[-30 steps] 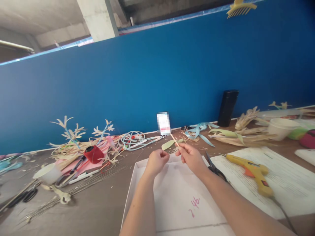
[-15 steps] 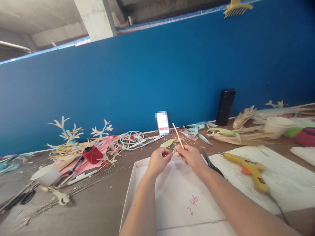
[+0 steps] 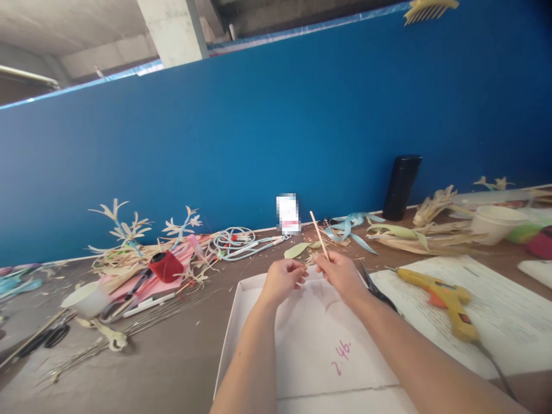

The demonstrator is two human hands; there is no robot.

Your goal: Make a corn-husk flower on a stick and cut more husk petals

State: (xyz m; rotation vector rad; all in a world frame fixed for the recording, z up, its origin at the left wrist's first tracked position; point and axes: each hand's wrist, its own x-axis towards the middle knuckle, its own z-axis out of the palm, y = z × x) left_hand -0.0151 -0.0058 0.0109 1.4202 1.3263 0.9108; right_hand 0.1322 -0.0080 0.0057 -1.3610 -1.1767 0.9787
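Observation:
My right hand [image 3: 341,275] is closed round a thin wooden stick [image 3: 319,234] that points up and away from me. Close beside it, my left hand [image 3: 281,279] is pinched shut, its fingertips near the base of the stick; what it pinches is too small to make out. Both hands hover over the far edge of a shallow white box [image 3: 241,339] with pink writing inside. A pale green leaf shape [image 3: 296,249] lies on the table just beyond the hands.
A yellow glue gun [image 3: 444,299] lies on printed paper to the right, black scissors [image 3: 376,288] by my right wrist. Dried husk strips [image 3: 414,236], a white cup [image 3: 491,221] and a black cylinder [image 3: 401,187] stand far right. Left: red spool [image 3: 165,267], wires, husk flowers, cable coil [image 3: 233,241].
The stick in my right hand has tilted more upright and risen a little. My left hand has moved closer to the right one.

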